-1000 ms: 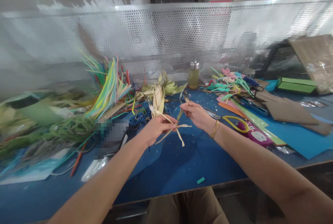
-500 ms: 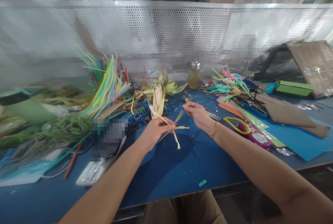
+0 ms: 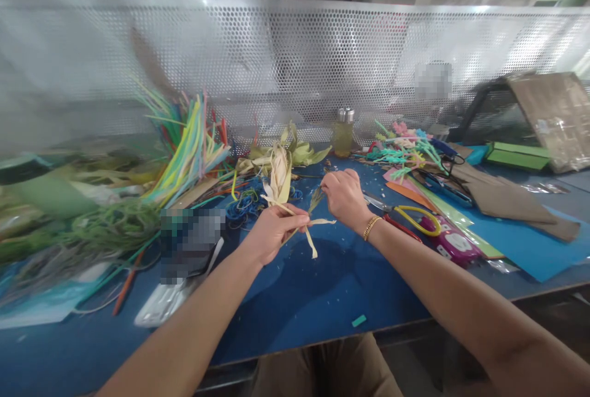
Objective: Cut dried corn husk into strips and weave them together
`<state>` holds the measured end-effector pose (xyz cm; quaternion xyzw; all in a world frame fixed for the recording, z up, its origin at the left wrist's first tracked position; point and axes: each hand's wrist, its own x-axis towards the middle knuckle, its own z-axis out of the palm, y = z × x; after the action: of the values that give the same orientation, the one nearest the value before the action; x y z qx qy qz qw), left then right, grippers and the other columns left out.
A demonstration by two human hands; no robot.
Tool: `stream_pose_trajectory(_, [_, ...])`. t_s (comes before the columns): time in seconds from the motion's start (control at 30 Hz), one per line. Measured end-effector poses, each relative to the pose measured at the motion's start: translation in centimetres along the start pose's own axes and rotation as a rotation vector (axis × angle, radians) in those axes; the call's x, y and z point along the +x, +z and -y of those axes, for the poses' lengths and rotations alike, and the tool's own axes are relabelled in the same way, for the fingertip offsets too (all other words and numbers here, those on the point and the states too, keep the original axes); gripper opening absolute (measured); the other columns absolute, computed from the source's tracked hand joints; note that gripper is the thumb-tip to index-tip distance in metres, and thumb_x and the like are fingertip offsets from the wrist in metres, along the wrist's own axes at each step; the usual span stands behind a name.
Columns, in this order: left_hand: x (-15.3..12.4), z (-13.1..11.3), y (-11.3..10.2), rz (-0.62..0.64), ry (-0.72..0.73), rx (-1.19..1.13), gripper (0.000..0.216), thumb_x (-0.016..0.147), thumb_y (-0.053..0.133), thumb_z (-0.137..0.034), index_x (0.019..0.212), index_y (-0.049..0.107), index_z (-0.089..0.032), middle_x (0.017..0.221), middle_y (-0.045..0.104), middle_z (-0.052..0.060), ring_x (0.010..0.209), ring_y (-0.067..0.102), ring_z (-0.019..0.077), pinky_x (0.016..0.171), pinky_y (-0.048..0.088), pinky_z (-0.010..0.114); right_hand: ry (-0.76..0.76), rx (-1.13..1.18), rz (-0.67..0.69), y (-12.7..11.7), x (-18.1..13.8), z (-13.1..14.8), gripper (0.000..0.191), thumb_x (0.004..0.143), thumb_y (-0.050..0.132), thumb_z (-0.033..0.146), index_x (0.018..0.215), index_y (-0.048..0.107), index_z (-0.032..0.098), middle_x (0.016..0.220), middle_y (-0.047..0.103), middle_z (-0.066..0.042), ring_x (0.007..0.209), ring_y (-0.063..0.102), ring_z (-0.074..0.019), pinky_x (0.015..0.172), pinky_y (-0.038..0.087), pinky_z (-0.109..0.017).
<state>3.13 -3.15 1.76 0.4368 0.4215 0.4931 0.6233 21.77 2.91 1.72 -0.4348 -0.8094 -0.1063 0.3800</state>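
Note:
Pale dried corn husk strips (image 3: 311, 243) are pinched in my left hand (image 3: 275, 231), their loose ends poking out past the thumb. From the same grip a thin, feathery dried grass sprig (image 3: 315, 201) slants up to the right. My right hand (image 3: 345, 200) is closed at the upper end of that sprig, its fingertips partly turned away. Just behind my left hand rises a bundle of corn husks (image 3: 279, 174); whether it is held or lies on the table I cannot tell. Scissors (image 3: 417, 220) with yellow and red handles lie beside my right wrist.
Colourful pipe cleaners (image 3: 188, 151) and green cord (image 3: 124, 225) crowd the left of the blue table (image 3: 322, 305). At the back stands a bottle (image 3: 343, 133). Rightward are a purple item (image 3: 454, 242), coloured paper (image 3: 520, 252) and cardboard (image 3: 507, 197). A perforated metal panel (image 3: 313, 59) runs behind.
My right hand has turned over, knuckles now up, and shifted slightly left around the sprig's upper end. My left hand keeps its pinch almost in place. More of the scissors' red handle shows.

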Motion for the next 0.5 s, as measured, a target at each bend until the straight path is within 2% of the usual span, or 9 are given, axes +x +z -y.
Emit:
stream_pose_trajectory(0.07, [0.0,0.0,0.0,0.014,0.004,0.004,0.02,0.054,0.085,-0.02,0.065,0.069,-0.016,0.061,0.067,0.0,0.065,0.066,0.0139,0.064,0.046,0.024,0.08,0.092,-0.016,0.4,0.1,0.0,0.013,0.088,0.045,0.019,0.082,0.056,0.018,0.076,0.061,-0.006,0.075,0.053,-0.0193,0.082,0.034,-0.035])
stream_pose_trajectory(0.13, [0.0,0.0,-0.1,0.031,0.015,0.009,0.019,0.055,0.085,-0.019,0.066,0.069,-0.016,0.062,0.068,0.0,0.062,0.065,0.0123,0.064,0.045,0.024,0.215,0.295,0.014,1.1,0.2,-0.3,0.011,0.087,0.049,0.023,0.079,0.055,0.018,0.073,0.061,-0.004,0.07,0.053,-0.0173,0.073,0.038,-0.031])
stream_pose_trajectory(0.23, [-0.1,-0.1,-0.4,0.02,0.038,0.03,0.018,0.057,0.084,-0.019,0.066,0.068,-0.016,0.063,0.069,0.0,0.06,0.063,0.0106,0.063,0.044,0.023,0.43,0.677,0.157,1.8,0.2,-1.2,0.017,0.085,0.053,0.032,0.075,0.056,0.018,0.071,0.064,-0.002,0.064,0.054,-0.0137,0.066,0.042,-0.027])
stream_pose_trajectory(0.3, [-0.2,-0.3,-0.6,-0.007,0.058,0.05,0.018,0.058,0.084,-0.02,0.066,0.068,-0.016,0.064,0.069,0.0,0.06,0.062,0.0105,0.06,0.042,0.022,0.537,0.817,0.228,1.8,0.0,-1.9,0.023,0.086,0.052,0.038,0.079,0.059,0.018,0.075,0.068,-0.003,0.06,0.055,-0.0119,0.063,0.044,-0.025])
stream_pose_trajectory(0.4, [0.0,-0.4,-0.9,-0.035,0.086,0.099,0.018,0.063,0.082,-0.024,0.071,0.068,-0.017,0.064,0.068,0.001,0.056,0.057,0.0091,0.054,0.036,0.021,0.624,0.718,0.203,1.1,-0.1,-2.9,0.028,0.087,0.052,0.043,0.081,0.061,0.017,0.079,0.071,-0.006,0.057,0.056,-0.011,0.056,0.042,-0.023])
stream_pose_trajectory(0.5, [0.4,-0.3,-1.4,-0.059,0.104,0.138,0.02,0.066,0.08,-0.027,0.077,0.068,-0.017,0.063,0.067,0.0,0.053,0.052,0.0088,0.051,0.032,0.022,0.524,0.454,0.2,-0.4,0.1,-3.5,0.029,0.086,0.053,0.043,0.077,0.063,0.017,0.075,0.071,-0.004,0.059,0.057,-0.0119,0.055,0.04,-0.023])
